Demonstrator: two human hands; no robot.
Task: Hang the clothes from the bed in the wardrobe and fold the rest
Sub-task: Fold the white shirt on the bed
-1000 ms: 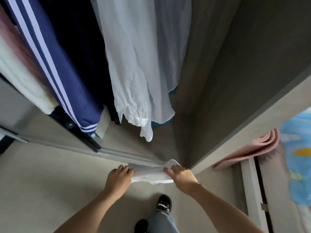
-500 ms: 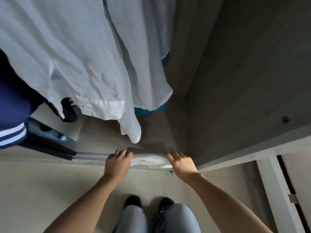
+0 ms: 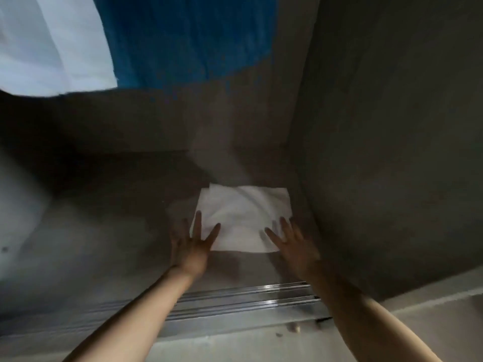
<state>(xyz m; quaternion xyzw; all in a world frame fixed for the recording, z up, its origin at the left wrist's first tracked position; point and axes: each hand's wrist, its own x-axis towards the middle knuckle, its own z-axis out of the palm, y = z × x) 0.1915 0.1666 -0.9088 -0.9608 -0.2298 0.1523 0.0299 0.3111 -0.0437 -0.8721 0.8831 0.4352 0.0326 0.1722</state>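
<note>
A folded white cloth (image 3: 243, 218) lies flat on the wardrobe floor (image 3: 104, 244), in the right-hand corner just beside the side wall (image 3: 392, 126). A person reaches in over the metal door track (image 3: 235, 301) with both bare arms. The left hand (image 3: 194, 244) is spread wide, its straight fingers lying over the cloth's near left edge. The right hand (image 3: 290, 241) is likewise wide, fingers straight and splayed over the near right corner. Neither hand curls round the fabric; whether they press on it or only rest on it cannot be told through the blur. Above, the hem of a blue garment (image 3: 188, 35) hangs beside a white garment (image 3: 47, 43) at upper left, both well clear of the cloth.
</note>
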